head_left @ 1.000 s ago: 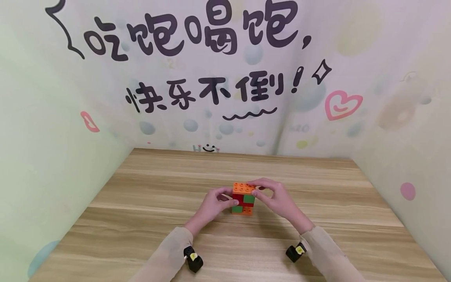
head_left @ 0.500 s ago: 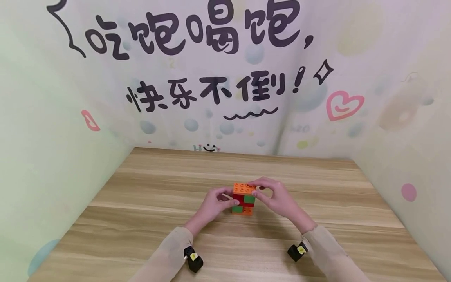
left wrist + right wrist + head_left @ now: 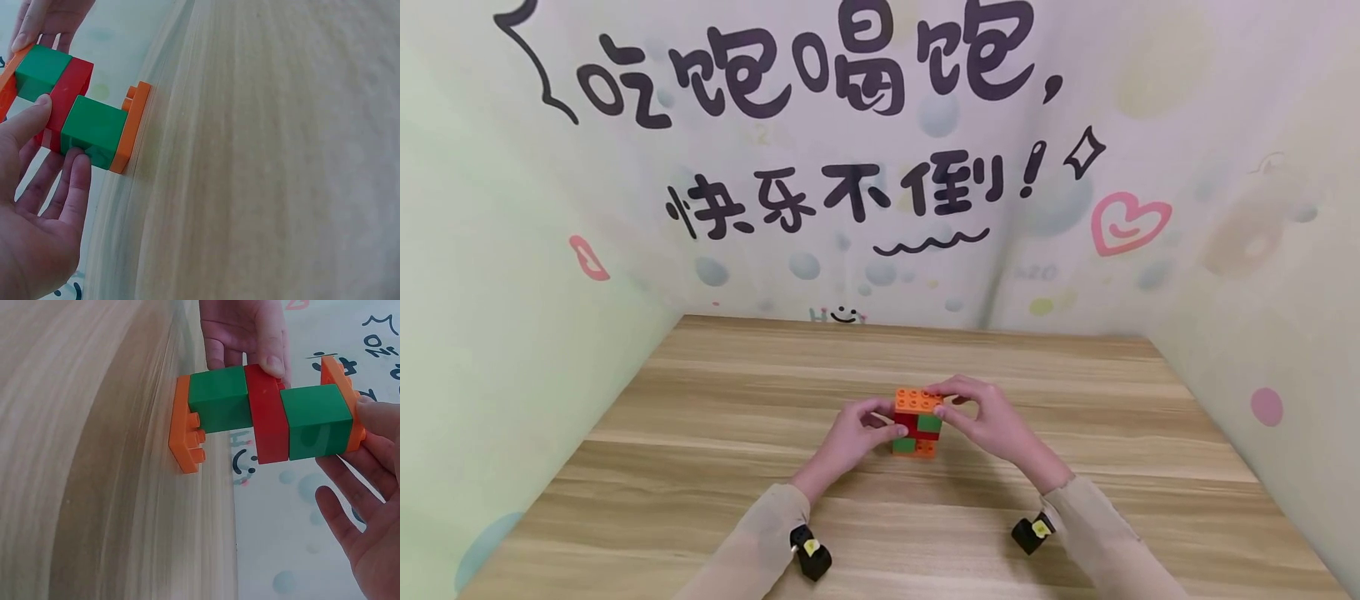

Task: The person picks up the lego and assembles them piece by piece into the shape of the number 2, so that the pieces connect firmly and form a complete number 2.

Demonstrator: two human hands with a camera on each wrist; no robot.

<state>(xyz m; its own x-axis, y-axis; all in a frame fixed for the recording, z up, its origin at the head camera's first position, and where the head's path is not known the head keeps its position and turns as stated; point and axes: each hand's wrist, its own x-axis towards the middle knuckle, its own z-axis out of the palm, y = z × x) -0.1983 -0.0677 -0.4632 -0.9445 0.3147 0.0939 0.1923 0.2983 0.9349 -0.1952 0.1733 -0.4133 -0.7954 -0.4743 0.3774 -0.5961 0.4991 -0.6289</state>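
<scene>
A stack of building bricks stands upright on the table, its layers stepped from side to side. At its base lies a flat orange brick (image 3: pixel 179 434), with a green brick (image 3: pixel 219 399) on its left part. A red brick (image 3: pixel 269 422) crosses above that, and another green brick (image 3: pixel 315 423) sits on the red one's right part. The top is a flat orange brick (image 3: pixel 913 402) with its studs up. My left hand (image 3: pixel 848 435) grips the stack's left side, thumb on the red brick. My right hand (image 3: pixel 992 423) pinches the right end of the top orange brick.
The wood-grain table (image 3: pixel 737 400) runs back to a printed wall cloth (image 3: pixel 760 283) with black lettering. Pale side walls rise at both sides. A small black camera (image 3: pixel 811 557) is strapped to the left wrist, another black camera (image 3: pixel 1032 533) to the right wrist.
</scene>
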